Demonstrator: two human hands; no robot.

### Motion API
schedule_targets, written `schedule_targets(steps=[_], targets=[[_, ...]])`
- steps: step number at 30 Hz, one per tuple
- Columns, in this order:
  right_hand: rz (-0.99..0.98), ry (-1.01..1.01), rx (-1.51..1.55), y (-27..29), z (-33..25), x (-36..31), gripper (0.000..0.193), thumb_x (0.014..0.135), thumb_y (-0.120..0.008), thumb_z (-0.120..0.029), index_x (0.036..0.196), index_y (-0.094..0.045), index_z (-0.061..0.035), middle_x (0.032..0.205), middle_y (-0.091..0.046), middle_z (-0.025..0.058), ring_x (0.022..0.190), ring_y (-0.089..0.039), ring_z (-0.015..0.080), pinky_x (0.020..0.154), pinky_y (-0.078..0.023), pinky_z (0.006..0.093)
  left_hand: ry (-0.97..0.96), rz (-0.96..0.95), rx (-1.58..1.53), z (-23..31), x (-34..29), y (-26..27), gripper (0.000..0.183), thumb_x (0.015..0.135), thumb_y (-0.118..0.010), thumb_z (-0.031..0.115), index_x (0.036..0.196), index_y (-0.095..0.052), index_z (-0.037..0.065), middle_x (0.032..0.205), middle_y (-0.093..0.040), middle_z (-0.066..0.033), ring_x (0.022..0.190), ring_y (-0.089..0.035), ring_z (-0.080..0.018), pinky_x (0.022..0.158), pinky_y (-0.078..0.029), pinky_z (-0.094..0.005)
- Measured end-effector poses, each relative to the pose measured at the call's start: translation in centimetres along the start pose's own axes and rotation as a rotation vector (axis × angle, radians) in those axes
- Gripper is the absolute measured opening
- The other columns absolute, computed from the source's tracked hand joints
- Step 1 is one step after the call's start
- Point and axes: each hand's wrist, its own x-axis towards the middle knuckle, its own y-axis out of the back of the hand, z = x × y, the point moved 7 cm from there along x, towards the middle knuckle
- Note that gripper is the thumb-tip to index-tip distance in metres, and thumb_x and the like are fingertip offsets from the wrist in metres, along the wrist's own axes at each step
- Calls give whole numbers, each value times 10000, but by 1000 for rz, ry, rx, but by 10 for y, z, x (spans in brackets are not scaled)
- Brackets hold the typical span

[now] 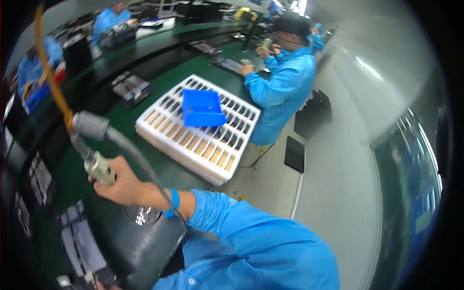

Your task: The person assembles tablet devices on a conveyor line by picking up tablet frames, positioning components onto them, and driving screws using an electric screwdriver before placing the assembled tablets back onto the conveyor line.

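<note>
My right hand [123, 183] is closed around a pale, pistol-like electric screwdriver [100, 167], raised over the green work surface at the left. The screwdriver hangs from an orange cord [57, 92], with a grey connector [91, 125] and a grey cable [140, 157] beside it. A blue band [172, 202] circles my right wrist. Only a bit of my left hand [102, 286] shows at the lower edge, by the near end of an opened dark electronic device [84, 246]; the picture's edge cuts off most of its fingers.
A white slotted foam tray [193, 166] stands ahead, with a blue bin [203, 107] on it. More opened devices lie on the green bench [159, 166]. A round metal grille [141, 214] is below my right wrist. A co-worker in blue [285, 82] works beyond the tray.
</note>
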Motion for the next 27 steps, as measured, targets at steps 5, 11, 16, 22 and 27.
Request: schedule_targets(steps=[5, 11, 16, 22, 27], targets=[[94, -254, 117, 15, 6, -15, 109, 809, -693, -57, 914, -677, -33, 766, -674, 18, 641, -621, 115, 570, -513, 286, 390, -426, -595, -16, -59, -90, 417, 1045, -439, 214, 1354, -420, -66, 1413, -443, -288, 1348, -415, -381, 1160, -325, -442], [146, -294, 209, 19, -6, -31, 226, 766, -623, 86, 989, -593, 71, 685, -591, 91, 523, -551, 129, 464, -441, 244, 173, -579, 423, -4, -63, -45, 486, 808, -754, 96, 1248, -573, -7, 1342, -544, -258, 1197, -574, -371, 1013, -458, -418], [127, -332, 205, 10, 8, -50, 234, 770, -590, 90, 1003, -580, 75, 668, -574, 87, 514, -538, 134, 488, -461, 260, -868, -242, 1257, 48, -48, -69, 604, 607, -883, 116, 1147, -632, 14, 1389, -512, -236, 1217, -534, -384, 1015, -439, -453], [144, -278, 203, 11, 13, -47, 211, 772, -572, 96, 981, -574, 70, 669, -566, 81, 505, -527, 133, 492, -463, 273, -634, -231, 1034, 19, -22, -61, 649, 501, -922, 124, 1076, -648, -1, 1428, -484, -233, 1300, -475, -405, 1064, -403, -454], [130, -278, 186, 12, 18, -45, 199, 773, -568, 98, 969, -571, 69, 659, -559, 78, 496, -519, 132, 493, -461, 272, -624, -215, 993, 15, -19, -61, 637, 504, -922, 113, 1064, -649, -17, 1429, -483, -240, 1321, -468, -400, 1072, -405, -440]])
